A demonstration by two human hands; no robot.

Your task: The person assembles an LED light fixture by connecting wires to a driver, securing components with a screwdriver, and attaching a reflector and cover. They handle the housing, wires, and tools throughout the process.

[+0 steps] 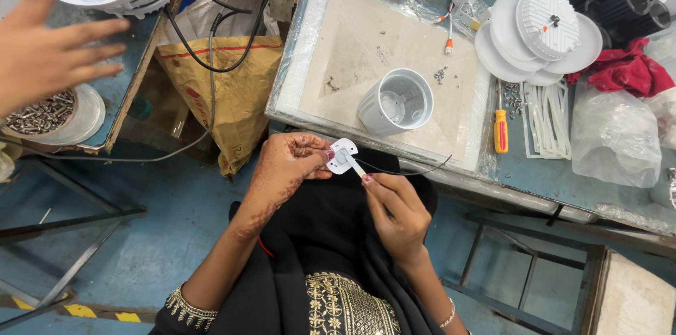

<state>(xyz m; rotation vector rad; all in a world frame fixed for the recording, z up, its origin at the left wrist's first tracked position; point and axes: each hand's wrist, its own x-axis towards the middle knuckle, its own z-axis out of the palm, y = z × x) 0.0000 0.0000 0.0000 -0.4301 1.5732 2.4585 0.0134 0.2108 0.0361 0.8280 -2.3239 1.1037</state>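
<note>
A small white plate [343,154] sits pinched in the left hand [289,166], just before the counter [577,180] edge; the right hand [396,207] has its grip clenched on a thin white stick [355,164] touching it.

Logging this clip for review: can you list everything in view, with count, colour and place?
Small plate: one, white, pinched in left hand.
Thin wire: one, black, trailing right from the plate.
Cup housing: one, white, on the bench mat.
Screwdriver: one, yellow-orange handle, bench right.
Round covers: a stack, white, upper right.
Red cloth: one, far right.
Screw tub: one, left bench.
Co-worker's hand: one, upper left.
Left hand: holds plate.
Right hand: holds a thin white piece at the plate.
</note>
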